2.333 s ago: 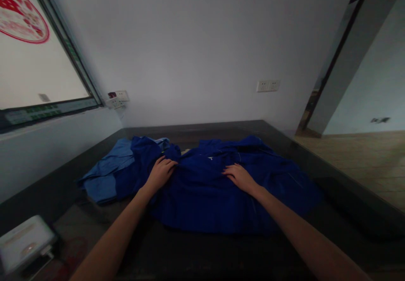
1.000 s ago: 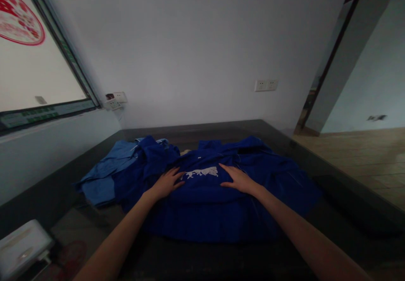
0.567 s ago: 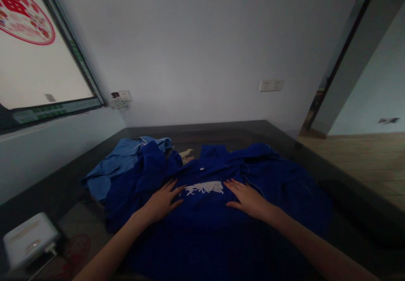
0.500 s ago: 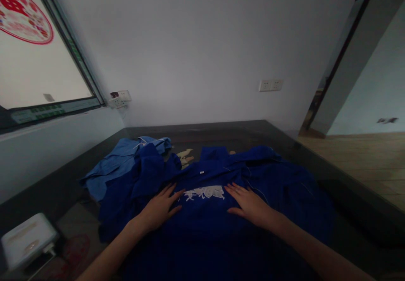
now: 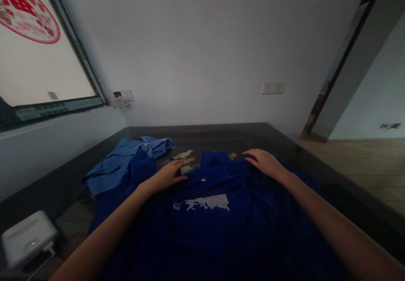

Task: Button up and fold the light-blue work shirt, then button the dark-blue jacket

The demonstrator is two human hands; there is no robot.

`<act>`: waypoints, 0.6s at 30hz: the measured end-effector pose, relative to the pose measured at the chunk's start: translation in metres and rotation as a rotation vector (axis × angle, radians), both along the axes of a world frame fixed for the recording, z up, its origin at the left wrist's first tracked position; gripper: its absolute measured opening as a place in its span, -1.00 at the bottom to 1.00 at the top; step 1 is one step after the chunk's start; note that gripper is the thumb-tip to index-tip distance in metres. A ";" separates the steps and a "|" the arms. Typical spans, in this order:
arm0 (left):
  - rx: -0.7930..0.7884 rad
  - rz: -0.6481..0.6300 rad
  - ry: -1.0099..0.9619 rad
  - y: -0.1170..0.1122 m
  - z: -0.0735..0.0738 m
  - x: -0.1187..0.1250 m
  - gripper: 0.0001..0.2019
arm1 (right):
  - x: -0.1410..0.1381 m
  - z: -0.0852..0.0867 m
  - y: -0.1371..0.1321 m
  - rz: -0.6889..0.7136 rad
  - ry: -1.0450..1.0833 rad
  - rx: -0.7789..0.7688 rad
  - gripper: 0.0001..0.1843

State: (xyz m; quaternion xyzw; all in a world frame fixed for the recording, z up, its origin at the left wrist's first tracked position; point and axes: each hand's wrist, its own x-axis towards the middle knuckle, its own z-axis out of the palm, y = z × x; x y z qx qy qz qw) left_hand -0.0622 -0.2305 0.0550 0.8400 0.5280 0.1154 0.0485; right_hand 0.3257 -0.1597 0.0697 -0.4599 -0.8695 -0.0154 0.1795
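Observation:
A dark blue work jacket [image 5: 205, 226] lies spread over the table, a strip of white lettering across it and its collar pointing to the far wall. My left hand [image 5: 169, 174] rests at the jacket's left shoulder, fingers stretched forward and thumb apart. At the right shoulder is my right hand [image 5: 264, 163], its fingers extended and slightly bent, the thumb separate. Neither hand shows cloth gripped between the fingers. A lighter blue garment [image 5: 115, 160] lies crumpled to the left, partly under the dark blue sleeve.
The dark table [image 5: 221, 132] has a printed pattern and meets the wall at the back. A white box-shaped device [image 5: 28, 239] with a cable stands at the near left. Wall sockets [image 5: 272, 88] are above the table, and a window [image 5: 47, 70] is on the left.
Both hands have moved away from beside the lettering, forward and outward to the shoulders. The jacket's left sleeve bunch has flattened, and the lettering sits slightly nearer to me.

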 end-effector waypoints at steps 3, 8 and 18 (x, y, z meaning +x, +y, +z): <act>-0.105 -0.032 0.113 0.014 -0.016 -0.001 -0.41 | 0.005 -0.014 0.031 -0.040 -0.101 -0.117 -0.64; -0.007 0.041 0.264 0.009 -0.026 0.002 -0.69 | 0.016 -0.030 0.031 0.045 -0.124 -0.368 -0.59; 0.389 0.191 0.029 0.005 0.022 -0.014 -0.64 | -0.001 0.031 -0.030 0.353 -0.178 -0.747 -0.55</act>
